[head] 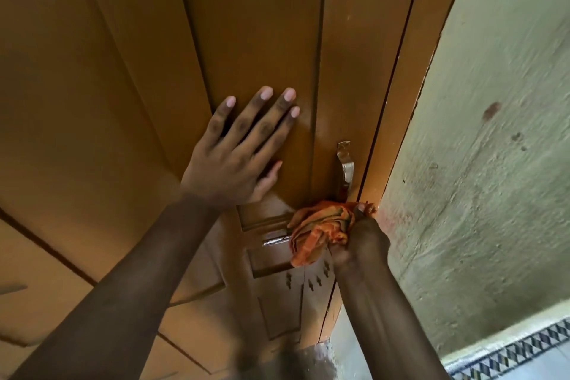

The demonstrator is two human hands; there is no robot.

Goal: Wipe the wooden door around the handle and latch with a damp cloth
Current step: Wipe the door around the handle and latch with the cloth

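1. The left hand (pixel 237 145) is flat against the wooden door (pixel 123 71), fingers straight and spread, palm pressed on the raised panel. It's gripping nothing, just planted there.

2. The right hand (pixel 359 237) is bunched around an orange cloth (pixel 320 230) with some greenish streaks in it. Fingers are curled into the wad, and the thumb end shows at the top of the bundle.

3. That cloth sits right up against the door's edge, just below the metal handle (pixel 345 168). The top of the bundle touches or nearly touches the bottom end of the handle; can't say which from where I'm standing.

4. Left of the cloth there's a shiny horizontal strip of metal, the latch (pixel 274 240), and the cloth covers its right end.

5. The handle is a silvery vertical piece mounted close to the door's right edge, next to the frame (pixel 410 77).

6. Right of the frame is a pale green plastered wall (pixel 493 133) with a few dark reddish smudges on it.

7. Down in the bottom right corner there's a patterned tile border (pixel 509 355), blue and white triangles.

8. Below the latch the door has small carved marks in the wood, partly behind the right forearm.
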